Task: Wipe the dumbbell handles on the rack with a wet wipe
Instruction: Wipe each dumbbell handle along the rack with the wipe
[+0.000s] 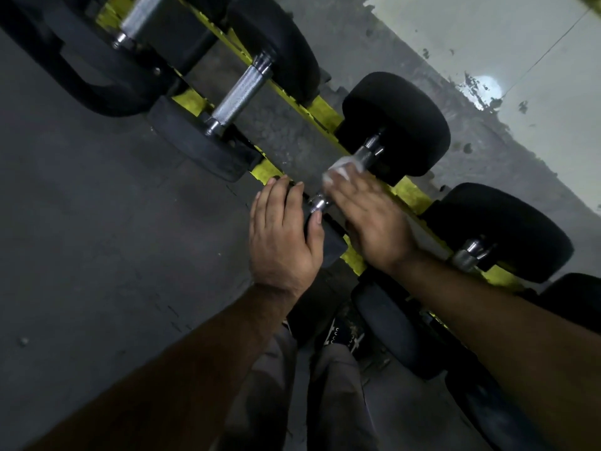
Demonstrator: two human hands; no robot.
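A row of dumbbells lies across a rack (325, 113) whose rails are painted a chipped yellow. Each weight has thick, round, matte black rubber heads and a bright steel handle with fine cross-hatched knurling and smooth collars at both ends.

The right hand (370, 219) lies over the handle of the middle dumbbell (398, 125), palm down, fingers (341, 190) pressed together and curled around the bar, pinching a crumpled white wet wipe (341, 167) against the metal. The wipe bunches out past the fingertips, thin and wrinkled, just short of the far collar beside the round head.

The left hand (283, 236) rests on the near head of the same dumbbell, a dull black block, with fingers loosely together over its top edge and the thumb touching the shiny collar (316, 203).

A neighbouring handle (239, 94) to the left lies bare, its knurled grip gleaming. The floor (97, 222) below is dark, speckled rubber matting.
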